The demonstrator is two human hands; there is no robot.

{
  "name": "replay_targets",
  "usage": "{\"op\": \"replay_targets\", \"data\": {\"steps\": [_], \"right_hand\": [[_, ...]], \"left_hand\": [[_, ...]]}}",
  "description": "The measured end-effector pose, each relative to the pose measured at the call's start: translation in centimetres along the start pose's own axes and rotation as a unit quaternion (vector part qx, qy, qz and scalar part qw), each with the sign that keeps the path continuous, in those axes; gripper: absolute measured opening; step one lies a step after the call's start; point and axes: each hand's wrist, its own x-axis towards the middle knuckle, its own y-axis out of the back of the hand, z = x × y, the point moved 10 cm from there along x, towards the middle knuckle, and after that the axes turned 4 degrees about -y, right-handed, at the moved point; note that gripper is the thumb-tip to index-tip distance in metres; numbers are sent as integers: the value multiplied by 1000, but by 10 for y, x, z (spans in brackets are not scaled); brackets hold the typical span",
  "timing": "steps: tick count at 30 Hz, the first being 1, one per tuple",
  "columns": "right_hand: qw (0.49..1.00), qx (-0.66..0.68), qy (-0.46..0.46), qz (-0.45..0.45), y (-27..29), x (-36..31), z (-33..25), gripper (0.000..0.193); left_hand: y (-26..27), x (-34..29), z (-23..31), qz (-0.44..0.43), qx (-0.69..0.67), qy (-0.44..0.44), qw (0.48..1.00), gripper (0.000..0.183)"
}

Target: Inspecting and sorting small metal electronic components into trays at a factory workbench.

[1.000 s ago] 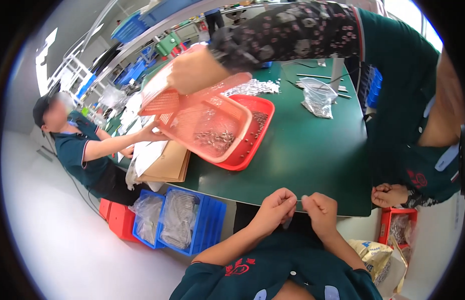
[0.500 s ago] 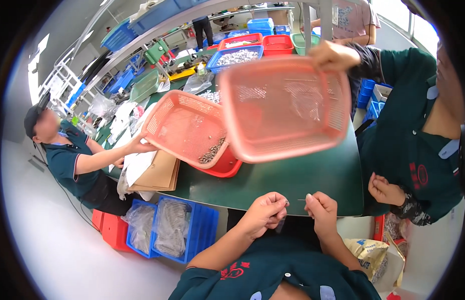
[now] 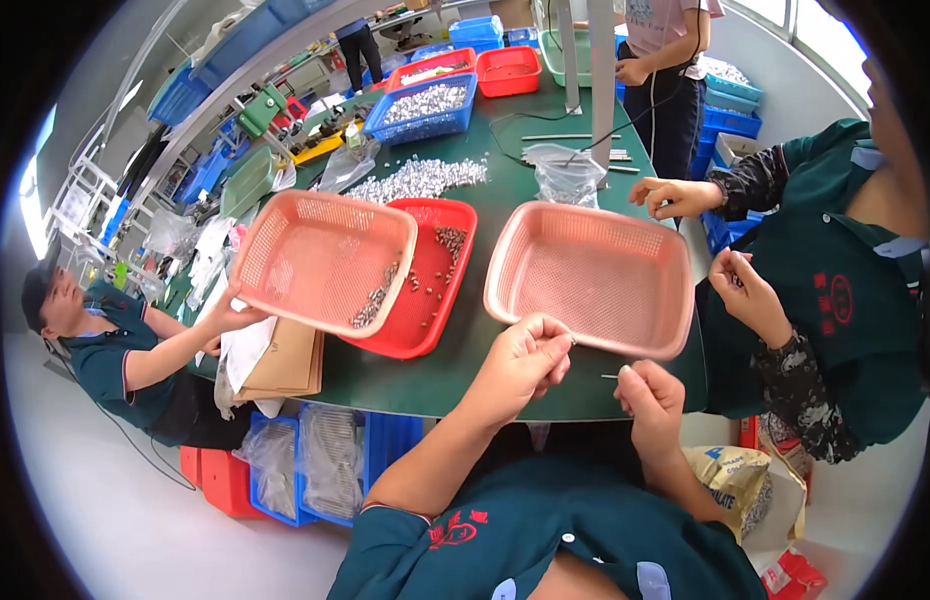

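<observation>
- left hand (image 3: pixel 520 362) is curled up at the near edge of the green surface (image 3: pixel 505 215), fingertips pinched together on something tiny; too small to tell what it is
- right hand (image 3: pixel 653 398) sits just right of it, also closed up, pinching a thin little metal pin (image 3: pixel 609 377) that pokes out left toward the other hand; the two hands are near each other but not touching
- right above both hands there's an empty pink mesh tray (image 3: pixel 590 275) lying on the surface; its near rim is just past the left hand's knuckles
- left of that, a red tray (image 3: pixel 423 275) with a scatter of small metal parts in it; a second pink mesh tray (image 3: pixel 323 260) is tilted over it, with a clump of parts sliding into its lower corner
- that tilted tray is held by a co-worker's hand (image 3: pixel 230 312) on the left; that person is seated low beside the surface
- another person in a green top stands on the right; one hand (image 3: pixel 670 195) rests by the far right corner of the empty tray, the other hand (image 3: pixel 740 280) is held up off the surface
- further back: a pile of loose metal parts (image 3: pixel 417 180), a clear plastic bag (image 3: pixel 565 175), a blue basket (image 3: pixel 425 108) full of parts
- under the surface on the near left, blue bins (image 3: pixel 320 465) with bagged stuff
</observation>
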Motion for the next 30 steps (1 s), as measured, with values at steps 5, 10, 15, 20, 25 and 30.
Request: {"op": "replay_targets", "data": {"steps": [5,10,15,20,25,30], "right_hand": [[1000,-7,-6,-22,-6,4,1,24],[999,-21,24,-20,-8,7,-1,24],[996,-72,54,-29,-8,17,-9,24],[990,-127,60,-6,-6,38,-13,23],[983,-137,118,19,-6,54,-19,20],[985,-130,116,6,-11,59,-12,22]], "left_hand": [[14,47,2,20,76,-45,996,12],[24,73,1,62,134,-113,982,15],[14,67,-25,1,-131,26,991,23],[-3,60,-36,-54,-270,73,959,23],[1,54,-36,-11,-273,93,957,17],[-6,50,-35,-39,-260,81,962,14]]}}
